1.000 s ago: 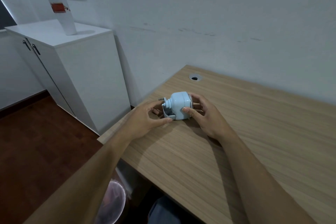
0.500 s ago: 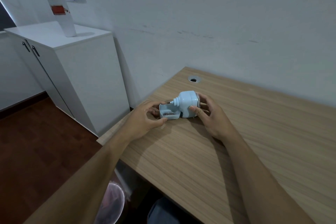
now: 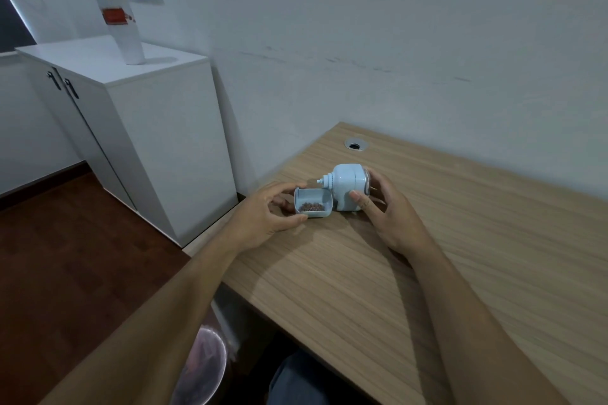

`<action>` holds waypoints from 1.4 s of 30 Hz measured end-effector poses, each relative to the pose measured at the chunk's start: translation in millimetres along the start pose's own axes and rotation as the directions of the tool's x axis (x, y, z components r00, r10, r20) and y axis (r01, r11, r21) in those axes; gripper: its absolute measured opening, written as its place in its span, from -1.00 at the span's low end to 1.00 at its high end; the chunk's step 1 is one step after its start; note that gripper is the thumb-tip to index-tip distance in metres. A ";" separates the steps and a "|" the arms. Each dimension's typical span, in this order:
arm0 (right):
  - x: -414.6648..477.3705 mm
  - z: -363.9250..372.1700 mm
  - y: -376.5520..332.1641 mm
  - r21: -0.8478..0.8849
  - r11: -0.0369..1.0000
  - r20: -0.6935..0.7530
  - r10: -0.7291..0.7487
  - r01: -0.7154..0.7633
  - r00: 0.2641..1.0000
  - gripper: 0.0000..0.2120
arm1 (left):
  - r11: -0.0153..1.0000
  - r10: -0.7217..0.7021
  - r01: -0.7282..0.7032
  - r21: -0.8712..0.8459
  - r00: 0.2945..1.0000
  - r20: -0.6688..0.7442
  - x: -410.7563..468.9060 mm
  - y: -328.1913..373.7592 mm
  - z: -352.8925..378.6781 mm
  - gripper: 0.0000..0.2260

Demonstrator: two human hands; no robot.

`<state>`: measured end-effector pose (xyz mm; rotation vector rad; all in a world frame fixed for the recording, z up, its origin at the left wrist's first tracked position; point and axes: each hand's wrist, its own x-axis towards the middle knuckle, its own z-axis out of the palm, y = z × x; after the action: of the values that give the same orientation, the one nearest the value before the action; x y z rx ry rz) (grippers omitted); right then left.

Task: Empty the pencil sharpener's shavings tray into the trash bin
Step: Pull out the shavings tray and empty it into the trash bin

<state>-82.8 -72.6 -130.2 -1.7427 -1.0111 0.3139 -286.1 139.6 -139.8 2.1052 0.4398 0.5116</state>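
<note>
At the bottom of the frame, left of centre, the round rim of a trash bin point(image 3: 200, 368) with a clear liner shows on the floor, partly hidden behind the left forearm and under the edge of the wooden desk point(image 3: 411, 273). Both bare forearms reach from the lower corners up toward the middle of the frame.

In the middle of the frame, near the left edge of the desk, is the shavings tray point(image 3: 313, 204). It is a small, pale blue open box with rounded corners, and a little heap of brown shavings lies inside it. The tray is pulled out almost fully; only its right end is touching the base of the pencil sharpener point(image 3: 348, 186). The left hand point(image 3: 263, 219) pinches the tray: the thumb presses on its near left corner and the curved fingers go around its far side.

The sharpener, just right of the tray, is also pale blue, with a rounded body, a short nozzle pointing to the left and a clear part on its right side. It stands on the desk. The right hand point(image 3: 386, 210) grips the body, thumb on the near face and fingers behind it.

Further back there is a round cable hole point(image 3: 356, 144) in the desk. At the upper left stands a white cabinet point(image 3: 158, 128) with a tall white tumbler point(image 3: 120, 25) on top.
</note>
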 end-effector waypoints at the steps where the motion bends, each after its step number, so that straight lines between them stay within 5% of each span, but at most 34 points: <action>1: -1.6 -0.2 0.0 -0.007 1.000 0.003 0.001 -0.001 1.000 -0.34 | 1.000 -0.003 0.003 0.000 1.000 -0.003 -1.4 0.5 0.1 -0.42; 7: -19.8 0.1 -1.3 -0.029 0.997 -0.110 0.072 -0.075 0.991 -0.16 | 0.998 -0.022 0.021 -0.060 1.000 -0.013 -13.1 1.6 -0.7 -0.42; 15: -59.8 6.3 -10.7 0.043 0.997 -0.258 0.075 -0.066 0.963 -0.25 | 0.993 -0.042 0.043 -0.109 0.999 0.013 -40.3 4.8 -0.3 -0.41; 20: -85.1 27.1 -31.0 0.106 0.993 -0.098 0.069 -0.059 0.993 -0.27 | 0.988 -0.056 0.060 -0.141 0.998 0.034 -63.3 13.0 -5.5 -0.34; 23: -98.2 42.6 -47.9 0.028 0.999 0.052 0.038 -0.040 0.998 -0.18 | 0.986 -0.052 0.057 -0.158 0.998 0.038 -83.7 17.1 -12.2 -0.31; 27: -111.3 59.5 -71.9 -0.091 0.996 0.182 0.024 -0.007 0.983 -0.33 | 0.979 -0.065 0.070 -0.194 0.997 0.033 -115.3 19.9 -26.1 -0.26; 42: -115.5 191.2 -124.3 0.028 0.993 0.313 -0.118 0.115 0.942 -0.52 | 0.983 -0.151 0.130 -0.126 0.974 -0.172 -218.5 -23.2 -130.7 -0.51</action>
<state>-333.6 -23.1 -130.4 -1.6471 -1.3338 0.5320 -541.7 135.5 -134.4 1.9093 0.6440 0.6322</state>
